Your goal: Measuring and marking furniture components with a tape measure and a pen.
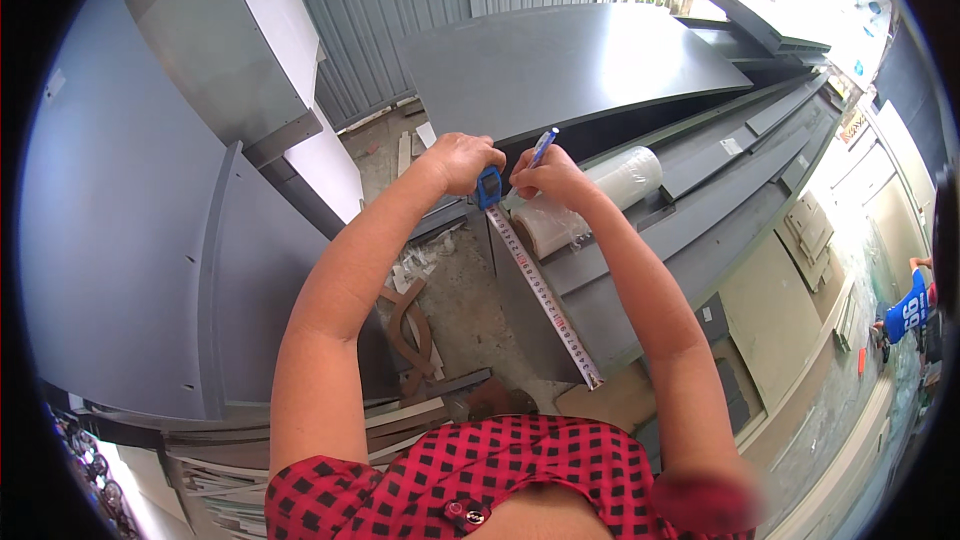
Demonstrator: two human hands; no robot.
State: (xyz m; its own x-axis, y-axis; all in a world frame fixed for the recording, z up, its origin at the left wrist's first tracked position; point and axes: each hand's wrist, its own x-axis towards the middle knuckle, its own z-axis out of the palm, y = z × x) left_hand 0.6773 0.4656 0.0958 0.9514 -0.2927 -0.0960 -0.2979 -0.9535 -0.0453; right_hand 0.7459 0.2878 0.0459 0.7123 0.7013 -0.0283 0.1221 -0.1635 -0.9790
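Note:
My left hand is closed around a blue tape measure at the far end of a dark grey panel. From its case the white blade runs out along the panel toward me, its metal end hook near the close edge. Pinched in my right hand is a blue-and-white pen, its upper end pointing up and to the right. That hand is just right of the tape case. Beside it lies a roll of clear plastic film on the stacked panels.
A wide grey board lies beyond my hands. Tall grey panels stand at left. Wood offcuts and a curved brown piece litter the floor. A person in a blue shirt is at far right. Corrugated metal wall behind.

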